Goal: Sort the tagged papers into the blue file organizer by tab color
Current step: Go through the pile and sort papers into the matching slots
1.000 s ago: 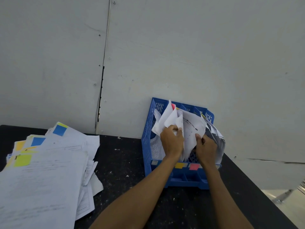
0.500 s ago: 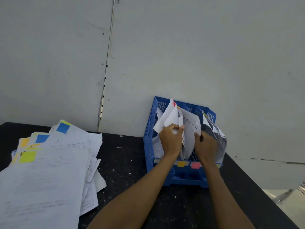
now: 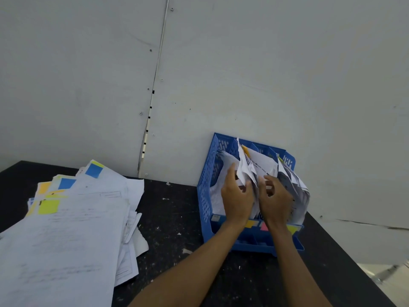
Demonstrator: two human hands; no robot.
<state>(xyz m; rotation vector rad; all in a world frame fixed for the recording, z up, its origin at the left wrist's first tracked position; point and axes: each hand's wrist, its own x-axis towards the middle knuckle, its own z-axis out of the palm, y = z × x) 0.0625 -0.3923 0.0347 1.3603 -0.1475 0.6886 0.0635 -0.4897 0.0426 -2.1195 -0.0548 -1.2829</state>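
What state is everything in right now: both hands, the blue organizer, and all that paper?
Blue file organizer: standing upright, partly filled with filed sheets.
Left hand: pinching a bent white sheet, partly down in the organizer.
Right hand: fingers curled among the filed sheets; grip unclear.
Loose paper pile: lying fanned out on the black table, not yet sorted.
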